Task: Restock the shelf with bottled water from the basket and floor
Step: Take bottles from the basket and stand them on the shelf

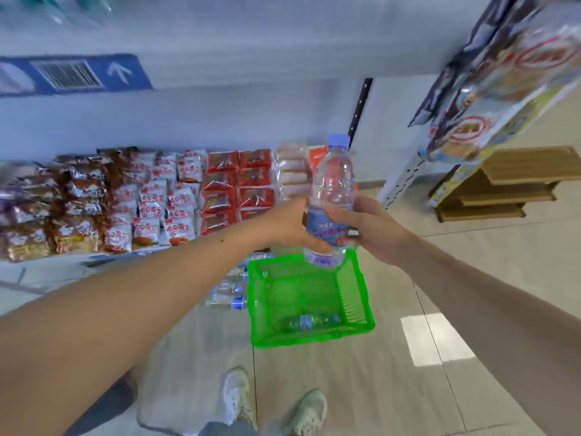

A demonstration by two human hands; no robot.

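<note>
Shop aisle — both hands (pixel 371 228) hold "Cunbs"-labelled bottle (pixel 330 196).

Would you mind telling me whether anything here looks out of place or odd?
Yes: several water bottles lie on their sides on the floor left of the green basket, and one bottle lies flat inside it. The upright bottle, held by both hands, looks intact.

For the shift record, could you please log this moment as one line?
left hand: grips water bottle | right hand: grips same bottle, upright | green basket: one bottle inside | floor: more bottles
</note>
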